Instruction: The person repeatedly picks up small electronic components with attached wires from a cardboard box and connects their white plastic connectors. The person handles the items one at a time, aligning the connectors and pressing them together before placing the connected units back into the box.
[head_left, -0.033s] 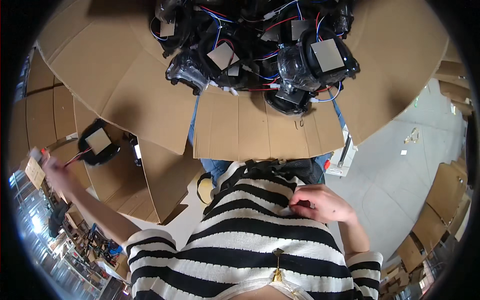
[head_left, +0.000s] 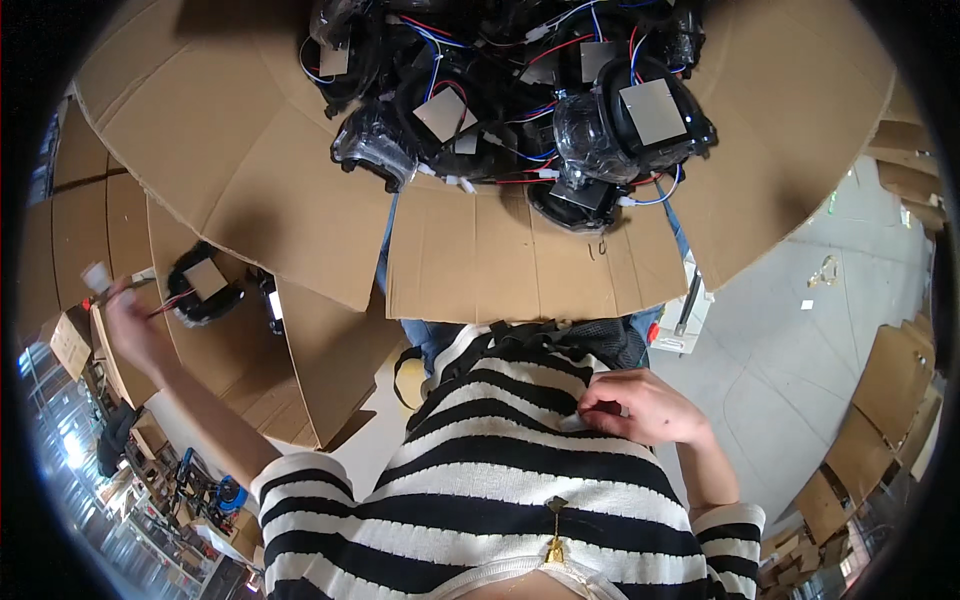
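Observation:
At the far left, my left hand (head_left: pixel 132 318) is closed round thin red and dark wires (head_left: pixel 172 301). A small white piece (head_left: pixel 97 277) sticks out beyond its fingers. The wires lead to a round black unit (head_left: pixel 206 280) with a silver square plate, hanging at an open cardboard box (head_left: pixel 250 375). Against my striped top, my right hand (head_left: pixel 642 405) has its fingers curled in; a bit of something whitish shows at the fingertips, too small to name.
Ahead, a large open carton (head_left: pixel 480 250) holds a heap of similar black units (head_left: pixel 655 110) with silver plates, clear plastic wrap and coloured wires. More cardboard boxes (head_left: pixel 885 400) line the right. Shelving with goods (head_left: pixel 150 500) stands at the lower left.
My left hand has moved slightly up and to the right. The black unit on the wires has shifted a little right with it. My right hand has stayed in place.

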